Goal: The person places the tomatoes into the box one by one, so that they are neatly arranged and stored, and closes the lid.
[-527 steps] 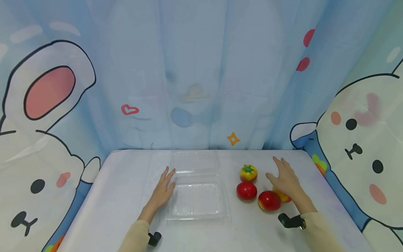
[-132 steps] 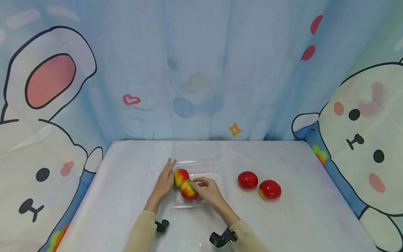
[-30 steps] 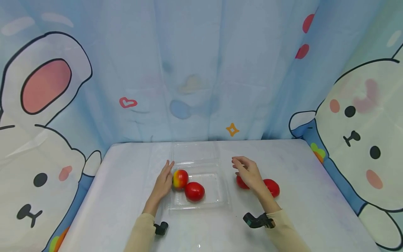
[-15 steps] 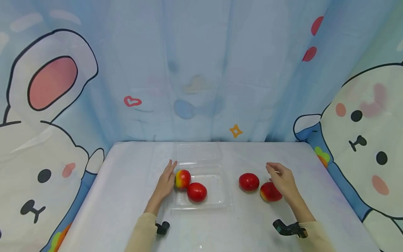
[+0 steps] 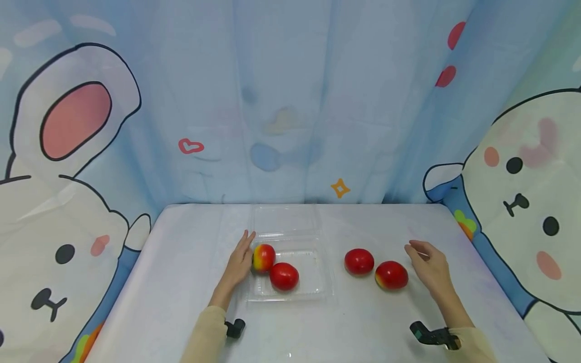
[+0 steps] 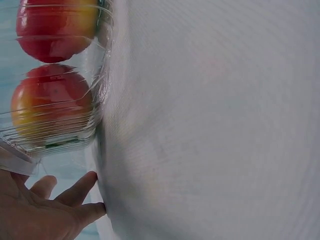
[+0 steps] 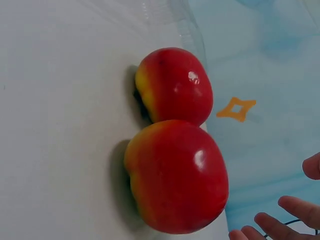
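Observation:
A clear plastic clamshell box (image 5: 304,297) lies with its lid (image 5: 285,219) folded back. Two red-and-yellow, tomato-like fruits sit in its left half: one fruit (image 5: 264,258) by the left wall, the other fruit (image 5: 284,277) in front of it. My left hand (image 5: 239,259) rests along the box's left side, fingers extended, as the left wrist view also shows. My right hand (image 5: 428,267) hangs loosely curled and holds nothing, to the right of two more such fruits on the table, the nearer fruit (image 7: 177,177) and the farther fruit (image 7: 175,86).
A white cloth covers the table (image 5: 345,327). Behind its far edge hangs a blue curtain (image 5: 290,101) printed with cartoon bunnies. A small black camera (image 5: 433,335) sits on the right wrist, and another camera (image 5: 235,328) on the left.
Since the oldest frame, two fruits have passed from the table into the box, the second carried by my right hand. That hand has since drawn back right past the remaining fruits; the left stays put.

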`<state>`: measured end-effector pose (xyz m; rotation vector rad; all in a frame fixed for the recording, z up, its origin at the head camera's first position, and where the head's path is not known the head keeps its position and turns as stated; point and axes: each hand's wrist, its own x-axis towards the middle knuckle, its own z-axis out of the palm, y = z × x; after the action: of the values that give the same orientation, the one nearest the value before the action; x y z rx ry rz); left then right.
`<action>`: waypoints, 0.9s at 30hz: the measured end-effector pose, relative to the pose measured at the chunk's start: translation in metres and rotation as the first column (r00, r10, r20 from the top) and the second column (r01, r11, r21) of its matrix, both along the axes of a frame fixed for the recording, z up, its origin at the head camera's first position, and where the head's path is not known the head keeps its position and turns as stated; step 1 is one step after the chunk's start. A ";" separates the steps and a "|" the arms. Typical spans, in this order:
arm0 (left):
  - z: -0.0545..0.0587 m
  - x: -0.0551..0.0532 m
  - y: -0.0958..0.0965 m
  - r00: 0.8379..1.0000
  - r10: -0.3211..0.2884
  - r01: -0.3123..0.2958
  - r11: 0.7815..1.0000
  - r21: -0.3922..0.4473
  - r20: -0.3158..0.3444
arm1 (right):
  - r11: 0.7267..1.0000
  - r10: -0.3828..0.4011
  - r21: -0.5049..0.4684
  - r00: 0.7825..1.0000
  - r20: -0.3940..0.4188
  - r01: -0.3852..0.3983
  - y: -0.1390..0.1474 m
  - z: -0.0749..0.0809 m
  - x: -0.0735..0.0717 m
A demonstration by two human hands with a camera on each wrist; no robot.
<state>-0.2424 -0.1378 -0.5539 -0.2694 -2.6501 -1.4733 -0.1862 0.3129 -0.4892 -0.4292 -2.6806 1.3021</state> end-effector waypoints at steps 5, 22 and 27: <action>-0.001 0.001 0.000 1.000 -0.003 0.003 1.000 0.002 0.004 | 1.000 -0.027 -0.006 0.998 0.050 0.027 0.004 -0.006 0.002; 0.000 0.000 0.000 1.000 -0.003 0.003 1.000 0.002 -0.002 | 0.997 0.041 -0.068 0.986 0.162 -0.030 0.015 -0.043 0.007; 0.001 0.000 0.000 1.000 -0.004 0.004 1.000 0.007 -0.005 | 0.997 0.071 -0.044 0.993 0.095 -0.067 0.035 -0.085 -0.005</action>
<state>-0.2424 -0.1374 -0.5529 -0.2771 -2.6418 -1.4806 -0.1914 0.3483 -0.5740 -0.4182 -2.7746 1.3918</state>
